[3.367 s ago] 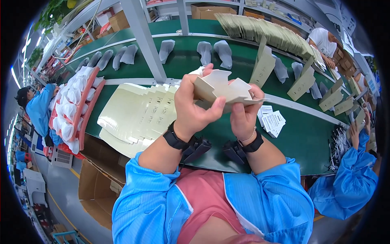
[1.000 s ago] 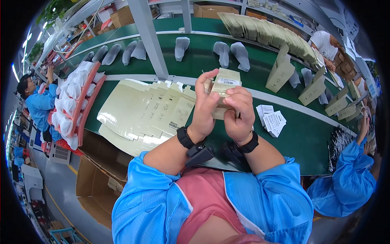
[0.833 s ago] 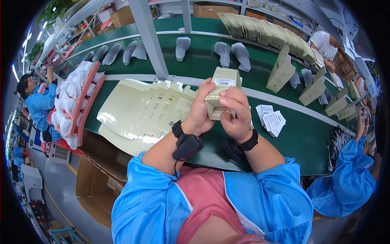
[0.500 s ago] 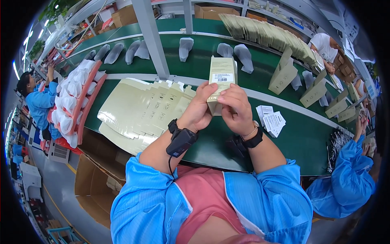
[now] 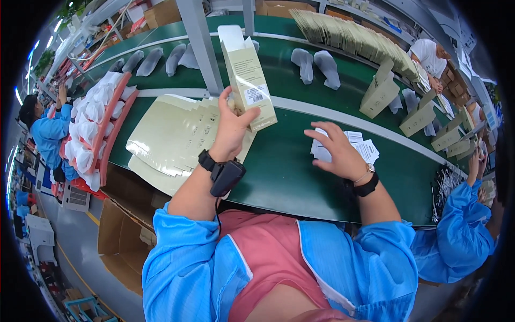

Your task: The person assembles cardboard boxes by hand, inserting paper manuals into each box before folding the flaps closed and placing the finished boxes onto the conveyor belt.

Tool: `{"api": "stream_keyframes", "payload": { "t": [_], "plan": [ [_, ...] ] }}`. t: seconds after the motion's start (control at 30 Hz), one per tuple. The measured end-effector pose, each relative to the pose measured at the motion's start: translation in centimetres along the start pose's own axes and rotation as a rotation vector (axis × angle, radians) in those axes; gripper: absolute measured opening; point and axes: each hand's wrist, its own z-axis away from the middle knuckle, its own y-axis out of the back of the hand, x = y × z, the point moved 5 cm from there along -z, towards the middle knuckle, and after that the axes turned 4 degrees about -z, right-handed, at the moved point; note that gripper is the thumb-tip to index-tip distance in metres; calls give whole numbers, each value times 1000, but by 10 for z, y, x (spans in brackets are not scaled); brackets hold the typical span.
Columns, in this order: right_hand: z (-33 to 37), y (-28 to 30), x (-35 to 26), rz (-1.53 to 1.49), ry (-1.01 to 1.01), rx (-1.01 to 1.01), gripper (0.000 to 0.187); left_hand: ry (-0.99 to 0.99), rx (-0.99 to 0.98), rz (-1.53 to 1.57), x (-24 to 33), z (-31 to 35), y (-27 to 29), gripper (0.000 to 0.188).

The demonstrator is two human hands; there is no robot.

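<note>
A tall, pale beige carton point(image 5: 242, 75) with a white label rises from my left hand point(image 5: 233, 127), whose fingers and thumb grip it near the bottom. Its upper end has flaps standing up. My right hand point(image 5: 343, 154) is open, fingers spread, above a small pile of white printed slips point(image 5: 368, 152) on the green work surface. Part of the pile is hidden under that hand. Left of the carton lies a fanned stack of flattened beige cartons point(image 5: 161, 137).
Bagged items point(image 5: 326, 70) stand on the green belt point(image 5: 273, 67) beyond a metal rail. Upright cartons point(image 5: 380, 94) line the right. A red tray point(image 5: 110, 126) of white-wrapped pieces is at left, above an open cardboard box point(image 5: 115, 236). A grey post point(image 5: 199, 48) rises ahead. Co-workers point(image 5: 456, 231) work nearby.
My right hand has let go of the carton and moved right, over the white slips. My left hand has carried the carton left, where it now tilts.
</note>
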Motion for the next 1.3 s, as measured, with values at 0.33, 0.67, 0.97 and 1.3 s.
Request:
{"api": "stream_keyframes", "payload": {
  "t": [0.33,0.67,0.97,1.3],
  "plan": [
    [42,-27,79,-2,-190,-308,45,56,-154,-62,-14,3,1,81],
    [26,-19,60,139,-186,-481,31,65,-146,-46,-4,18,0,80],
    [18,-15,43,216,-44,-464,27,79,-144,-32,5,26,7,80],
    [13,-8,54,243,-53,-438,17,91,-173,-37,5,28,3,79]
  ]
}}
